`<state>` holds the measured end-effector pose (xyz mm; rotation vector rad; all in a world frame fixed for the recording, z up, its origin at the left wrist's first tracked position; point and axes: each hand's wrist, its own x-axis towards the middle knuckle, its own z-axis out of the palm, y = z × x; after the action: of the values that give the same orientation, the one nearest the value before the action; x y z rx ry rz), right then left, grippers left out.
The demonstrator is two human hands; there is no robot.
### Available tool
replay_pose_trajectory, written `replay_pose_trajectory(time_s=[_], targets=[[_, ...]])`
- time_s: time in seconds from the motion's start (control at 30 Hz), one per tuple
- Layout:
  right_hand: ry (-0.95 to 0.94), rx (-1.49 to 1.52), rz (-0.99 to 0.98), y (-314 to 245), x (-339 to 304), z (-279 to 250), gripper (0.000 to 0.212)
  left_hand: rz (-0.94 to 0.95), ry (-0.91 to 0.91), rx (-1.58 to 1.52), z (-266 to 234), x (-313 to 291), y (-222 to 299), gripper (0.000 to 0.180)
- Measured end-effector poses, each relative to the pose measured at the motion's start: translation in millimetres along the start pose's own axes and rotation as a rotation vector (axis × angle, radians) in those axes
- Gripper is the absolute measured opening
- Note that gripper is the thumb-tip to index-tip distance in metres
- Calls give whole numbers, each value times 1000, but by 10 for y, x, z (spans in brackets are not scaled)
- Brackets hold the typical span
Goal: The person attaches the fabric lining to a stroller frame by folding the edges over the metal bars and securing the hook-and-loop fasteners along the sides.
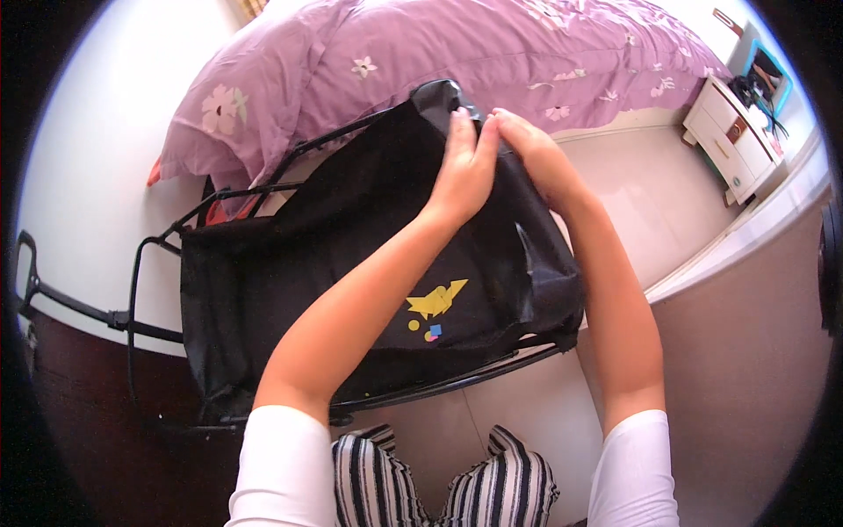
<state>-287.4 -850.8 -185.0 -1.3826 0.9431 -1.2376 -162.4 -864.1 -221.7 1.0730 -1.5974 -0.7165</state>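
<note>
Cloth cover (351,228), black, at ctr of frame, lies over a black tube rack (133,290). L hand (464,176) seems to pinch its raised corner (432,101), upper ctr, fingertips by the greyish patch; R hand (543,162) is just beside it on the outer edge, thumb hidden, so can't tell if it grips. Cloth looks light, floppy w/ creases, prob. tough rather than fragile; slight sheen, so maybe a bit slick. Rack looks stiff & likely the heavier part. Best hold on cloth: corner or edge, thumb vs. fingers. For rack: lower rail (457,384), lower ctr, or handle bar (75,303), mid-left.
</note>
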Motion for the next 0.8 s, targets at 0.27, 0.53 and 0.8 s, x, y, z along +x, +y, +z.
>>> replay_pose_trajectory(time_s=[0.27, 0.53, 0.8], targets=[[-263, -114, -25, 6, 102, 79, 61, -275, -96, -779, 185, 213, -305, 76], [-228, -665, 67, -245, 74, 120, 77, -182, -677, 358, -1371, -566, -370, 68], [-271, -1158, -55, -299, -79, 75, 70, -390, -564, 884, -3720, -1834, 424, 51]])
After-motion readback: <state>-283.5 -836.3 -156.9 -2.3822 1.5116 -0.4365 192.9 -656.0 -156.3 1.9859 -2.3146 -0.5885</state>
